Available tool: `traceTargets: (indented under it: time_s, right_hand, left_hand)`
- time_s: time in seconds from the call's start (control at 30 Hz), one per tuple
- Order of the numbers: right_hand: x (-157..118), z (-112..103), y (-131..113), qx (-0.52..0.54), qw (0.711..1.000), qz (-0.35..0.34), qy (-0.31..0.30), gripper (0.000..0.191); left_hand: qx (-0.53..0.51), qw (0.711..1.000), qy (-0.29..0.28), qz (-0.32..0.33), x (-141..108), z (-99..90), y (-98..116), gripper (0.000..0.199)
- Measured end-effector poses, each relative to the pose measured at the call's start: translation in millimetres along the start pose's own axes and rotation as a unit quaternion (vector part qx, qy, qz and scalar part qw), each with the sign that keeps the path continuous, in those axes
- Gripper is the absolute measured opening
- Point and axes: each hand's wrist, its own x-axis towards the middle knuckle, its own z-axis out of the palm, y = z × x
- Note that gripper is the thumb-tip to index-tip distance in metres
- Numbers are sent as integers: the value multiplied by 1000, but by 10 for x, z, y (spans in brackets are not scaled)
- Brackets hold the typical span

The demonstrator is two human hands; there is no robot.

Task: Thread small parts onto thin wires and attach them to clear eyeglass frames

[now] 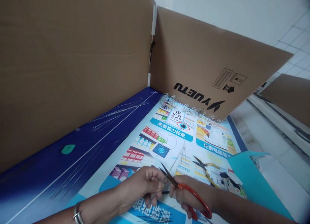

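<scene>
My left hand point(146, 186), with a metal bangle on the wrist, pinches thin wires point(176, 160) that fan upward from the fingertips. My right hand point(184, 193) grips a pair of scissors point(195, 198) with orange handles. Their dark blades point up and left, a little apart, right beside my left fingertips and the wires. Whether the wires lie between the blades, I cannot tell. Just beyond my right hand lie pliers point(207, 172) with yellow handles, jaws spread. Short dark wire pieces point(155, 218) are scattered below my left hand.
Tall cardboard panels point(77, 56) wall off the left and back. Curled wire bits point(191, 109) line the back panel's foot. Long straight wires point(77, 172) and a green piece point(68, 149) lie on the blue part of the printed sheet point(130, 136). A teal folder point(259, 182) stands at right.
</scene>
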Motion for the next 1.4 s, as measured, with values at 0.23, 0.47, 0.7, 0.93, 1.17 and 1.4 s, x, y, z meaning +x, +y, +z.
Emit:
traceTargets:
  time_s: [0.23,0.47,0.7,0.93,1.17,1.4]
  right_hand:
    - [168,-75,-45,66,996,41,-44,16]
    - [216,-104,34,96,993,35,-60,25]
    - [175,-86,9,120,991,34,-50,25]
    - [166,-105,15,147,987,14,-63,25]
    - [122,-29,21,126,992,11,0,14]
    - [-58,-116,52,-18,995,-97,-1,11]
  left_hand:
    - [6,999,26,-23,28,13,73,26]
    - [7,999,29,-35,61,-18,44,22]
    - [-1,999,29,-35,65,-15,60,22]
    - [-9,999,23,-38,70,-36,50,23]
    - [0,999,33,-40,41,-4,83,26]
    - [17,999,5,-30,7,36,102,31]
